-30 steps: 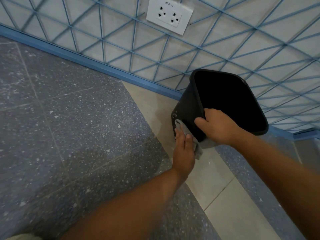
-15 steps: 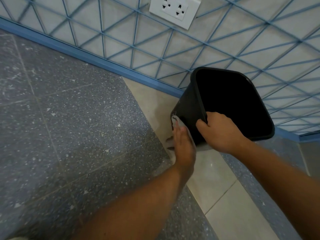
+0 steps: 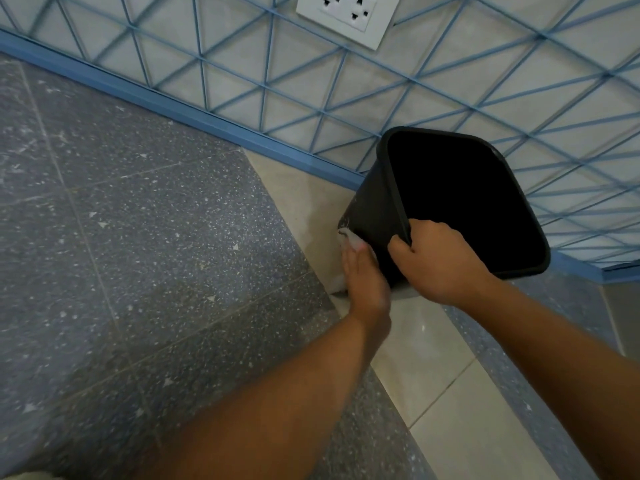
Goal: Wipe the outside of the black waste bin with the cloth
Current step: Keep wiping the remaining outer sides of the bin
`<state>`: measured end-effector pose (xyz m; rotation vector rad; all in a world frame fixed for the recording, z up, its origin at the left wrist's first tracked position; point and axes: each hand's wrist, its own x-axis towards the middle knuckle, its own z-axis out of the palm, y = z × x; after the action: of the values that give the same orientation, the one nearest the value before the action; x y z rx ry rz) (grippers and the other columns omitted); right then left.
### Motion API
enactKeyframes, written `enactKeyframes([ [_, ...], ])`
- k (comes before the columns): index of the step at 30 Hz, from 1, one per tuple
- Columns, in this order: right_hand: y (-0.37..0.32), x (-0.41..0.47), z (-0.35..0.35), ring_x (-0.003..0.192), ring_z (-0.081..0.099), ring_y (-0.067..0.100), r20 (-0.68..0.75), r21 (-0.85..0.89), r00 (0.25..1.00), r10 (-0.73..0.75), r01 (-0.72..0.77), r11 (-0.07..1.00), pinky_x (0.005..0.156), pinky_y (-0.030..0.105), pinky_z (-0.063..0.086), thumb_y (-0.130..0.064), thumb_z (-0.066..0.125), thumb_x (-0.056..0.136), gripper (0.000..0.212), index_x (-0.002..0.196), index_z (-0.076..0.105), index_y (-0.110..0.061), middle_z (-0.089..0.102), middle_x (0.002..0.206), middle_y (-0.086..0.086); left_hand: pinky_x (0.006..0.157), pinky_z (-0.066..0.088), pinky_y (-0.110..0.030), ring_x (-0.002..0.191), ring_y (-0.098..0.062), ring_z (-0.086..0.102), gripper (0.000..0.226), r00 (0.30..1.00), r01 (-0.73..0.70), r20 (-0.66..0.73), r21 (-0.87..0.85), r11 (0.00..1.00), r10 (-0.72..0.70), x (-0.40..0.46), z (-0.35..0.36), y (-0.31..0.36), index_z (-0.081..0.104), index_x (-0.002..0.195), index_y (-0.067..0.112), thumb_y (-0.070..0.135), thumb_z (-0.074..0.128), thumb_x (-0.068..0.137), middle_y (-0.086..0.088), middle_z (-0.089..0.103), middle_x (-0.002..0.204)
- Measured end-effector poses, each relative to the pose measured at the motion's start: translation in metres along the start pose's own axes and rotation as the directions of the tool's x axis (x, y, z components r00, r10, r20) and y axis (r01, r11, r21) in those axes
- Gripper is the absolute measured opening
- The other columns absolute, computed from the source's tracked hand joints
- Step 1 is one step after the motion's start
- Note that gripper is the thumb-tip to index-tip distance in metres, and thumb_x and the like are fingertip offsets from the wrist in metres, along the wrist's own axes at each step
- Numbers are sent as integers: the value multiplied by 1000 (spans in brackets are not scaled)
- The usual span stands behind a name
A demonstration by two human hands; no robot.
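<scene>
The black waste bin (image 3: 374, 209) stands tilted toward me near the wall, and its dark inside shows. My right hand (image 3: 440, 261) grips the near corner of its rim, fingers curled over the edge. My left hand (image 3: 363, 282) presses a light grey cloth (image 3: 349, 240) flat against the bin's left outer side, low down near the base. Most of the cloth is hidden under my palm; only its top edge and a bit at the bottom show.
A wall (image 3: 242, 77) with blue criss-cross lines and a blue skirting (image 3: 173, 105) runs right behind the bin. A white socket plate (image 3: 346, 15) sits high on it. The floor is dark speckled tile (image 3: 138, 254) at the left and beige tile (image 3: 433, 368) under the bin.
My left hand has slid the cloth down the bin's left side toward its base. My right hand has kept its grip on the rim while the view drifted slightly.
</scene>
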<state>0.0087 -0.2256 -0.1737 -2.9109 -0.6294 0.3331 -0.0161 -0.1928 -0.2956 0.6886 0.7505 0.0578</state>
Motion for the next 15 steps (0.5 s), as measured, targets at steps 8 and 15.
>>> enactKeyframes([
  [8, -2, 0, -3, 49, 47, 19, 19, 1, 1000, -1, 1, 1000, 51, 31, 39, -29, 47, 94, 34, 62, 39, -19, 47, 55, 4, 132, 27, -54, 161, -26, 32, 60, 996, -77, 54, -12, 997, 77, -7, 3, 1, 26, 168, 26, 51, 25, 113, -4, 32, 174],
  [15, 0, 1, -2, 48, 46, 19, 4, -16, 1000, -3, 3, 1000, 50, 30, 36, -30, 47, 93, 34, 61, 39, -19, 47, 53, 3, 133, 26, -54, 162, -29, 31, 57, 998, -52, 18, -38, 998, 52, -1, 6, 15, 26, 168, 25, 44, 26, 115, -8, 30, 175],
])
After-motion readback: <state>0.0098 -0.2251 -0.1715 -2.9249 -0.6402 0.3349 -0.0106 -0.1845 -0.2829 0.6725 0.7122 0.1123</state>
